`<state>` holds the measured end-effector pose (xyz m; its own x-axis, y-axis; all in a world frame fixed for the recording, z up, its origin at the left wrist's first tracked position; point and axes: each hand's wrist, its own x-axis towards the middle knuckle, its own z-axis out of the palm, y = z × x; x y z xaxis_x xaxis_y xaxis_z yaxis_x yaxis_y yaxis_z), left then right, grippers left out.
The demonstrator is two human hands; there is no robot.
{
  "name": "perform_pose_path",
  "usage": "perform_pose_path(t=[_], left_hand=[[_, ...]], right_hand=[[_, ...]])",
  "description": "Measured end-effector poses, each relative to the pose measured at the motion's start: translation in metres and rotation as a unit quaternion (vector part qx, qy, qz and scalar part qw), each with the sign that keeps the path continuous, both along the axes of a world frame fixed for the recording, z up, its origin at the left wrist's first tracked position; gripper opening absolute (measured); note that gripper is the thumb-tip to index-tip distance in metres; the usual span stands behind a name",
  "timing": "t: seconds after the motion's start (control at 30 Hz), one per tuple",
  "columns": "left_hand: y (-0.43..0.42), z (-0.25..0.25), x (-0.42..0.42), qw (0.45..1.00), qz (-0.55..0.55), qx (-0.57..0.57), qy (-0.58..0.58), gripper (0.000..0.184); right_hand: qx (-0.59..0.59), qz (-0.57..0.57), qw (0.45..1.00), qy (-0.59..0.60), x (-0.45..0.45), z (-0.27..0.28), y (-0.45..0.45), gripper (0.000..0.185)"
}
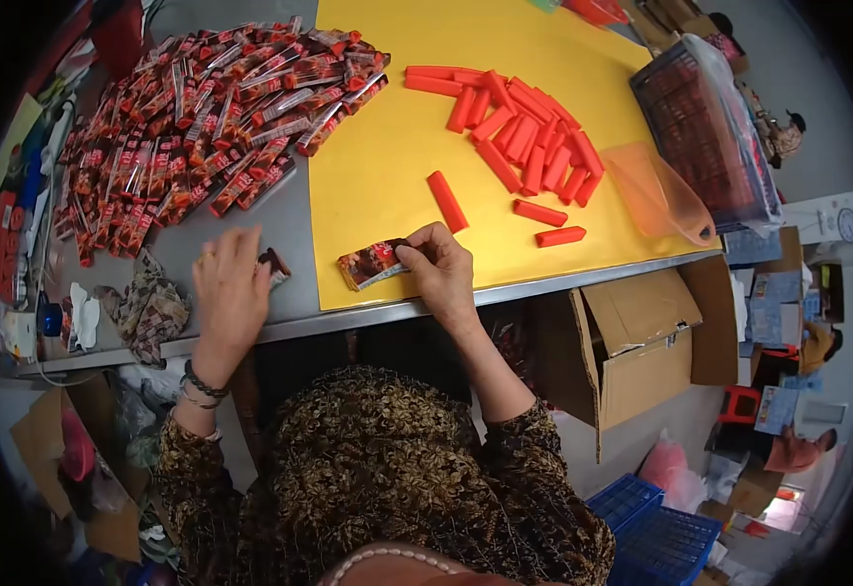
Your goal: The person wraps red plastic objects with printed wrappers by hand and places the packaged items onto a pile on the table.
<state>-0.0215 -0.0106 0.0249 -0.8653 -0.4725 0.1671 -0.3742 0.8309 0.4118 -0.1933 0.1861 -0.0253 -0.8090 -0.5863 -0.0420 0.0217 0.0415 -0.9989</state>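
Observation:
My right hand [441, 271] pinches the end of a dark red printed wrapper [371, 264] over the front edge of the yellow sheet [368, 186]. My left hand [231, 288] is over the grey tabletop, fingers extended and apart, next to another small printed packet [275, 268] that it partly hides. A large heap of printed packets [192, 127] lies at the back left. On the yellow sheet is a pile of plain red bars [529, 132], with a single red bar [447, 201] nearer my right hand.
A crumpled patterned cloth [153, 308] lies left of my left hand. Right of the red bars are an orange scoop [656, 190] and a filled crate [705, 127]. An open cardboard box [641, 352] stands below the table edge. Other people are at the far right.

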Motion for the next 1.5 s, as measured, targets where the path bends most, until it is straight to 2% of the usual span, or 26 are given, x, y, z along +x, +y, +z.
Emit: perform_pose_path(t=[0.03,0.1,0.17,0.2,0.27,0.4,0.47,0.5,0.53,0.6,0.73,0.8,0.83,0.93,1.0,1.03,1.1,1.13,1.17,1.2,1.27,1.33,1.5], left_hand=[[0.011,0.006,-0.009,0.998,-0.001,-0.047,0.043,0.036],[0.028,0.009,-0.028,0.990,-0.064,0.067,0.105,0.045],[0.041,0.002,-0.048,0.984,-0.102,0.034,0.145,0.035],[0.043,0.003,-0.057,0.978,-0.095,0.166,0.083,0.030],[0.043,0.004,-0.067,0.905,-0.071,0.417,-0.038,0.022],[0.040,-0.029,-0.071,0.950,-0.104,0.288,0.052,0.016],[0.037,-0.042,-0.070,0.968,-0.124,0.211,0.054,0.016],[0.036,-0.044,-0.072,0.973,-0.158,0.151,0.071,0.013],[0.036,-0.045,-0.071,0.974,-0.159,0.142,0.078,0.012],[0.042,-0.042,-0.070,0.975,-0.162,0.121,0.093,0.010],[0.039,-0.041,-0.068,0.979,-0.182,-0.003,0.093,0.008],[0.038,-0.045,-0.068,0.979,-0.177,-0.011,0.097,0.010],[0.038,-0.048,-0.068,0.979,-0.176,-0.008,0.100,0.010],[0.038,-0.046,-0.069,0.981,-0.151,0.038,0.117,0.009],[0.033,-0.045,-0.070,0.976,-0.140,0.099,0.135,0.009],[0.032,-0.040,-0.068,0.982,-0.124,0.089,0.114,0.009],[0.024,-0.032,-0.065,0.935,-0.080,0.327,0.116,0.011],[0.022,-0.020,-0.066,0.887,-0.061,0.443,0.112,0.012],[0.017,-0.005,-0.061,0.857,-0.060,0.506,0.076,0.016],[0.015,-0.013,-0.061,0.851,-0.052,0.514,0.093,0.017],[0.013,-0.017,-0.062,0.804,-0.044,0.576,0.141,0.018],[0.012,-0.017,-0.060,0.806,-0.030,0.579,0.119,0.019],[0.005,-0.022,-0.059,0.815,-0.040,0.566,0.116,0.016]], right_hand=[[-0.022,0.005,1.000,-0.011,0.000,0.001,-0.001,0.010],[-0.046,0.017,0.998,-0.029,0.004,0.004,-0.002,0.010],[-0.056,0.024,0.997,-0.036,0.006,0.013,-0.002,0.010],[-0.052,0.029,0.998,-0.031,0.006,0.013,-0.001,0.009],[-0.047,0.043,0.998,-0.018,0.006,0.014,0.001,0.009],[0.089,0.038,0.979,0.177,-0.007,0.026,0.013,0.025],[0.158,-0.021,0.900,0.407,-0.024,0.022,0.021,0.038],[0.214,-0.034,0.873,0.437,-0.029,0.028,0.024,0.046],[0.266,-0.046,0.844,0.463,-0.037,0.028,0.025,0.050],[0.312,-0.056,0.817,0.481,-0.050,0.022,0.025,0.047],[0.328,-0.015,0.807,0.491,-0.064,0.007,0.030,0.039],[0.308,-0.022,0.812,0.495,-0.065,0.006,0.029,0.035],[0.256,-0.040,0.813,0.522,-0.065,0.003,0.029,0.032],[0.169,-0.048,0.915,0.363,-0.064,0.006,0.030,0.027],[0.127,-0.027,0.942,0.310,-0.065,0.015,0.031,0.024],[0.091,-0.029,0.953,0.286,-0.065,0.018,0.029,0.023],[0.037,-0.019,0.973,0.228,-0.061,0.024,0.026,0.022],[0.021,-0.009,0.980,0.196,-0.061,0.026,0.023,0.022],[0.008,-0.004,0.987,0.163,-0.061,0.029,0.022,0.022],[0.000,0.009,0.988,0.151,-0.054,0.041,0.018,0.023],[-0.032,0.024,0.991,0.129,-0.046,0.051,0.012,0.024],[-0.078,0.014,0.992,0.100,-0.037,0.061,0.006,0.024],[-0.090,0.002,0.986,0.142,-0.034,0.065,0.008,0.027]])
